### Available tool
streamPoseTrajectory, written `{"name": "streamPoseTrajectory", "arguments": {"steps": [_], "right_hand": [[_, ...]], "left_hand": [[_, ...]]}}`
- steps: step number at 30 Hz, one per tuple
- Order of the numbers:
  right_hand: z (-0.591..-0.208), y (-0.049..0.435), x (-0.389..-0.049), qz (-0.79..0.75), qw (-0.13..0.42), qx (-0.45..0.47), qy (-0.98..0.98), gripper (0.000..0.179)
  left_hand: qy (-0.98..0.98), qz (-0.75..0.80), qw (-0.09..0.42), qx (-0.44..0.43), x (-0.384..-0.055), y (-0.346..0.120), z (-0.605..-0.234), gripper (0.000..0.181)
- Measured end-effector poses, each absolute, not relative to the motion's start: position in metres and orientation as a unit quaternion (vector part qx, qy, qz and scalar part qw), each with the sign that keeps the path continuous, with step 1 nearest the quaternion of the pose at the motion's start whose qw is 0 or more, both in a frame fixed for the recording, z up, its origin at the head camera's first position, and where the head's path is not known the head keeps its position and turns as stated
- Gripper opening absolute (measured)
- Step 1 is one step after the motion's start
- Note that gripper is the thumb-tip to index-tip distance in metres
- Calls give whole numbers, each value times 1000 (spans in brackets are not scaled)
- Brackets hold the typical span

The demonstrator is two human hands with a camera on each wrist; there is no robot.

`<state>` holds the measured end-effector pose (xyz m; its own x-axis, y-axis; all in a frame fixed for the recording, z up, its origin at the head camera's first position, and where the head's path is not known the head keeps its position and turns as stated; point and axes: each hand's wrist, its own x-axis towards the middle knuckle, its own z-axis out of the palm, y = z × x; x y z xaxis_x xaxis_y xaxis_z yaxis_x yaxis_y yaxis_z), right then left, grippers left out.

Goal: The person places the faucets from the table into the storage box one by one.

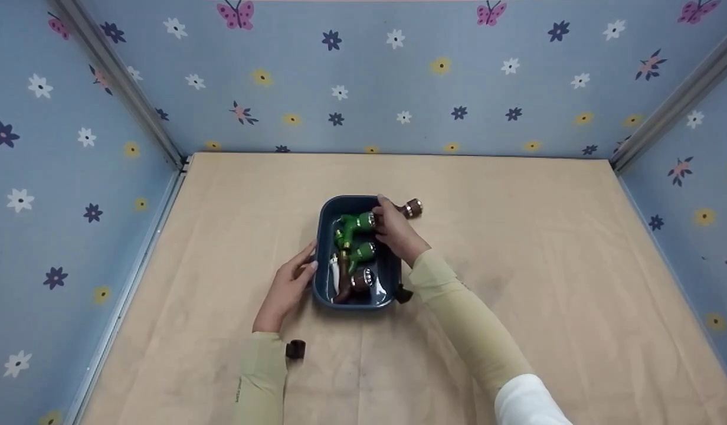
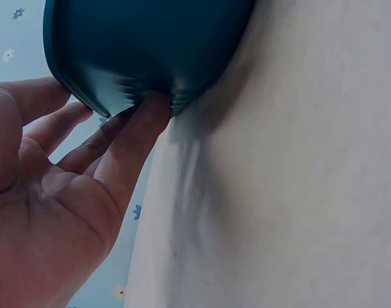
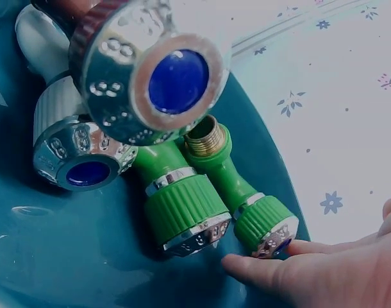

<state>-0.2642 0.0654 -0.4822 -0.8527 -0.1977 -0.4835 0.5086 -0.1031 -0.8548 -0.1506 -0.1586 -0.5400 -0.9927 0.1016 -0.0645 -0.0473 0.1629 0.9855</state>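
Note:
A dark blue tub [image 1: 387,300] holds several taps. Against its left outer wall rests my left hand [image 1: 285,290]; in the left wrist view its fingers [image 2: 134,138] are spread and mostly straight on the wall. Over the right rim, my right hand [image 1: 402,233] reaches inside. Its thumb and finger pinch the ribbed knob of the far green tap [image 3: 263,221], seen in the right wrist view. Beside it lies a second green tap [image 3: 186,208]. A brown tap [image 1: 344,283] and a white tap [image 1: 335,274] lie nearer me in the tub.
Another brown tap [image 1: 413,208] pokes out past my right hand, beyond the tub's right rim; its other end is hidden. Beige cloth [image 1: 517,236] covers the table. Flowered blue panels [image 1: 387,71] stand at the back and both sides.

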Motion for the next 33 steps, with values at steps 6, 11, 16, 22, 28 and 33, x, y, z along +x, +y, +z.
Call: {"name": "streamPoseTrajectory", "arguments": {"steps": [6, 11, 16, 22, 28, 33], "right_hand": [[-479, 68, -260, -727, 248, 112, 631, 66], [-477, 71, -258, -728, 254, 96, 629, 66], [-476, 73, -255, -725, 260, 92, 631, 67], [-475, 73, -253, -721, 262, 87, 635, 69], [-475, 74, -251, -723, 263, 84, 633, 69], [-472, 76, -248, -724, 264, 85, 632, 70]], "left_hand": [[770, 636, 34, 28, -150, -158, -543, 48], [770, 637, 45, 18, -150, -159, -541, 47], [767, 639, 65, 16, -146, -157, -523, 49], [774, 630, 70, 20, -139, -154, -506, 49], [773, 630, 69, 21, -139, -153, -506, 49], [766, 638, 70, 25, -140, -154, -507, 49]]}}
